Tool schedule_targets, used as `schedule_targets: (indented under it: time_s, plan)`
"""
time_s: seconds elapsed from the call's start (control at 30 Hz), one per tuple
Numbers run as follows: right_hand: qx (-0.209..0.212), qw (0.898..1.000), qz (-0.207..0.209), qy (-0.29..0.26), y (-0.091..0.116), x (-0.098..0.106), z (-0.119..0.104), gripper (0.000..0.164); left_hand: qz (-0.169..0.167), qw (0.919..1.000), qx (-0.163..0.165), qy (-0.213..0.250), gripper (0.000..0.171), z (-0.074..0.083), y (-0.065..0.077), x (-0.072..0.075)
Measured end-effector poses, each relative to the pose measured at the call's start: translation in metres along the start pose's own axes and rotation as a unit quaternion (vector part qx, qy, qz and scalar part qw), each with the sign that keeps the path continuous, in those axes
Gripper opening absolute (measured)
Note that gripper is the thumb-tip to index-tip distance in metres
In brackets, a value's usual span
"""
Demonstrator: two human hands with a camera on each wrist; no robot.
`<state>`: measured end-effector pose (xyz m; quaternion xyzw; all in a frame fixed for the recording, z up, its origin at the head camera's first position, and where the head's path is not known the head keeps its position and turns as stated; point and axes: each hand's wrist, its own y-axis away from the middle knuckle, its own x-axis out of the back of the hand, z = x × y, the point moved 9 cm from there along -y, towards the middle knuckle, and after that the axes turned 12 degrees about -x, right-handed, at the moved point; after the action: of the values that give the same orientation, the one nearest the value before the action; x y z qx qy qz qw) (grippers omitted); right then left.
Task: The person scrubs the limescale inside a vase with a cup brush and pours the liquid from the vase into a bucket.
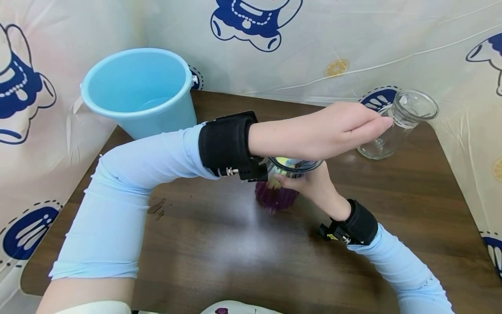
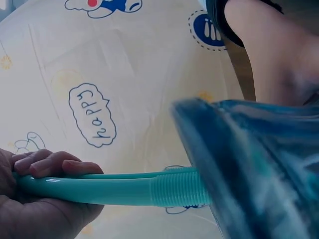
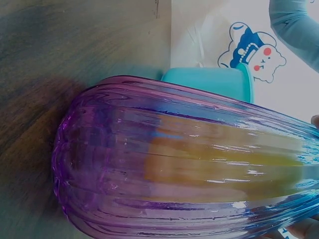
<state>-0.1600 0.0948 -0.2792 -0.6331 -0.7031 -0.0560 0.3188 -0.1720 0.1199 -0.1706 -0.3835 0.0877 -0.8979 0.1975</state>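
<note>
A ribbed glass vase (image 1: 276, 196), purple at its base and bluish toward the rim, stands tilted over the table. My right hand (image 1: 315, 185) grips it near the neck. Above the mouth, my left hand (image 1: 333, 128) holds the turquoise handle of a bottle brush (image 2: 119, 191); in the left wrist view its ridged neck runs in past the rim. Through the glass in the right wrist view, the yellow-orange brush head (image 3: 214, 164) shows inside the vase. The left forearm and hand cover part of the rim in the head view.
A light blue bucket (image 1: 137, 114) stands at the table's back left. A clear glass bottle (image 1: 378, 148) is at the back right, beyond my left fingertips. Dark wet spots (image 1: 157, 208) mark the wooden table (image 1: 243, 261). A white object (image 1: 239, 308) lies at the front edge.
</note>
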Motion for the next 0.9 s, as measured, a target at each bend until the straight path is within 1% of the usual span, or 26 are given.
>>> schedule_targets:
  time_s: [0.07,0.17,0.27,0.33,0.43,0.53,0.63,0.83,0.9]
  plan:
    - [-0.021,1.0,-0.006,0.008,0.001,-0.001,0.002,0.065,0.001,0.9999,0.015,-0.001,0.041,-0.006,-0.004,0.001]
    - [-0.031,0.999,-0.013,0.017,0.0,-0.003,0.004,0.063,0.007,0.9994,0.033,0.005,0.042,-0.009,-0.005,0.003]
    - [-0.039,0.999,-0.018,0.013,0.0,-0.003,0.005,0.061,0.009,0.9977,0.061,0.028,0.042,-0.008,0.003,0.005]
    - [-0.042,0.999,-0.024,0.0,0.0,-0.004,0.006,0.06,0.013,0.9968,0.072,0.031,0.042,-0.008,0.01,0.007]
    - [-0.038,0.999,-0.03,-0.018,-0.001,-0.004,0.006,0.063,0.028,0.9953,0.086,0.036,0.042,-0.012,0.021,0.011]
    - [-0.03,0.999,-0.031,-0.029,-0.002,-0.003,0.005,0.066,0.049,0.9947,0.082,0.038,0.042,-0.017,0.027,0.016]
    - [-0.034,0.998,-0.032,-0.041,-0.002,-0.002,0.005,0.067,0.057,0.9931,0.086,0.055,0.043,-0.022,0.03,0.015]
    - [-0.038,0.998,-0.038,-0.04,-0.002,-0.003,0.005,0.067,0.072,0.9923,0.065,0.077,0.042,-0.02,0.034,0.014]
    - [-0.033,0.998,-0.035,-0.039,-0.002,-0.003,0.005,0.068,0.077,0.991,0.059,0.093,0.042,-0.02,0.035,0.015]
